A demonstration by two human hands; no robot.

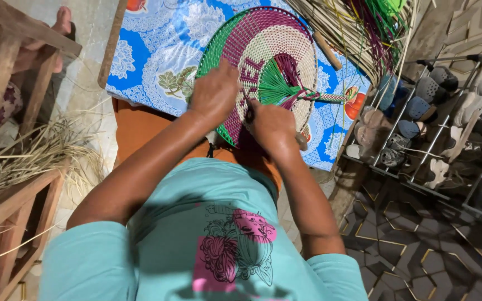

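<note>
A round woven fan (277, 42) in green, purple and cream, with a green and purple wrapped handle (324, 97), lies on a table under a blue floral cloth (152, 50). My left hand (214, 92) presses down on the fan's near left edge, fingers curled over the weave. My right hand (273, 125) pinches the fan's near rim, and a small dark tool tip shows between its fingers. My teal shirt fills the bottom of the view.
A bundle of loose dyed and natural straw strips (364, 28) lies at the table's far right. A metal shoe rack (436, 111) with several shoes stands at the right. Wooden furniture (6, 72) and dry straw (40, 150) are at the left.
</note>
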